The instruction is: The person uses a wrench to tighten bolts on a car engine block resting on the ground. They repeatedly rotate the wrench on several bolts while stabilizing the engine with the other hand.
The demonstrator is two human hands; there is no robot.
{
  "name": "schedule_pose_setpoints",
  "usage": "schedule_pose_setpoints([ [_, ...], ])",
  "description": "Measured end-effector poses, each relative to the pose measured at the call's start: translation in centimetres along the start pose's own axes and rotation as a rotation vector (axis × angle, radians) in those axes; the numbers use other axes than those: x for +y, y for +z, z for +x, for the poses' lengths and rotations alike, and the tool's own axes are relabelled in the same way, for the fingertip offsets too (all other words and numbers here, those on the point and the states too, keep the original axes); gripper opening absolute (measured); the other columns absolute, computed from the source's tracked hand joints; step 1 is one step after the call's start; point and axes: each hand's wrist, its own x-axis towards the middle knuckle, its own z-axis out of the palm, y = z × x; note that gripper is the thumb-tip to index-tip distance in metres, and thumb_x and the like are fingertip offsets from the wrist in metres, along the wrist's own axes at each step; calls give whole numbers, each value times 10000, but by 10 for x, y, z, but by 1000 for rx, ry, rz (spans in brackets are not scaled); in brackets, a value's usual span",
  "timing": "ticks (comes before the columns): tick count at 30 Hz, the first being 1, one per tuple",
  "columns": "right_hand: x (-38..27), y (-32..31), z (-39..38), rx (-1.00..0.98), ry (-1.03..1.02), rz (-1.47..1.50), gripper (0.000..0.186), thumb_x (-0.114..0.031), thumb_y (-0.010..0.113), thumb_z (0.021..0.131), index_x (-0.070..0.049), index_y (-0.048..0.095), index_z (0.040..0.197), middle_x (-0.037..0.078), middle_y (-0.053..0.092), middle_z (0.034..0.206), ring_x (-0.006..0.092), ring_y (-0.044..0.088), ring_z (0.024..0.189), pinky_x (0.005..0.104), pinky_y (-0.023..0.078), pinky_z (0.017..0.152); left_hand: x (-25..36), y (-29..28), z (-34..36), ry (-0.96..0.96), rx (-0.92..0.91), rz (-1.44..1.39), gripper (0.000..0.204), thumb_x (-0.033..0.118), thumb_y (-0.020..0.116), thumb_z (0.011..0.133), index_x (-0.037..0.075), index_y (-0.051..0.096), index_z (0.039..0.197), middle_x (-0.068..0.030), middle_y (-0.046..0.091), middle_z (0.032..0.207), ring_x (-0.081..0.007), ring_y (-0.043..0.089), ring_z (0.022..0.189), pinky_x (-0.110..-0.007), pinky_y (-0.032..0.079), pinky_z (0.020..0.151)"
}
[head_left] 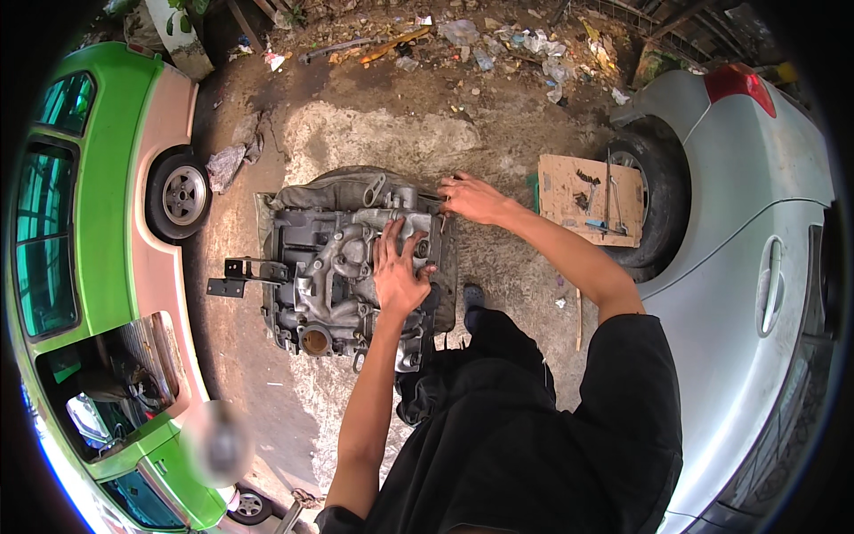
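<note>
A grey, greasy car engine with curved intake pipes lies in front of me on a dark support that is mostly hidden beneath it. My left hand rests on its upper right part with fingers spread, holding nothing. At the engine's far right corner is my right hand, its fingers bent inward around a small spot at the edge. What they pinch there is too small to make out. A black bracket with holes sticks out from the engine's left side. A round, rusty opening shows near its front.
To the left stands a green and pink van; to the right, a silver car. Against the car's rear wheel lies a cardboard sheet with several tools and small dark parts. Litter is strewn at the far edge.
</note>
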Motion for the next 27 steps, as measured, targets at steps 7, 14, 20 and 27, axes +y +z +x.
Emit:
schedule_pose_setpoints([
  [7, 4, 17, -8, 25, -13, -88, 309, -146, 544, 953, -182, 677, 1230, 63, 571, 1384, 248, 434, 1381, 487, 311, 1182, 0, -1, 1, -5, -2, 8, 631, 244, 797, 698, 198, 570, 1285, -94, 377, 1500, -336, 292, 1442, -490, 294, 1172],
  [14, 7, 31, -11, 55, -5, -112, 315, -146, 528, 960, -187, 664, 1241, 48, 580, 1355, 223, 471, 1339, 490, 331, 1166, 2, -2, 1, -12, 8, -14, 613, 199, 794, 678, 180, 596, 1257, -100, 380, 1499, -343, 297, 1438, -488, 294, 1172],
  [20, 6, 44, -15, 96, 81, -45, 318, -141, 526, 948, -180, 668, 1230, 38, 593, 1329, 221, 487, 1318, 484, 343, 1155, 2, -2, 2, -14, 4, -26, 626, 167, 789, 658, 175, 597, 1254, -113, 396, 1485, -355, 312, 1429, -492, 301, 1166],
  [27, 3, 49, -17, 128, 76, -51, 311, -164, 525, 946, -182, 674, 1219, 34, 582, 1334, 210, 474, 1325, 482, 345, 1142, 4, -2, 4, -31, -12, -7, 631, 169, 797, 650, 174, 596, 1249, -107, 392, 1488, -349, 301, 1436, -490, 296, 1167],
])
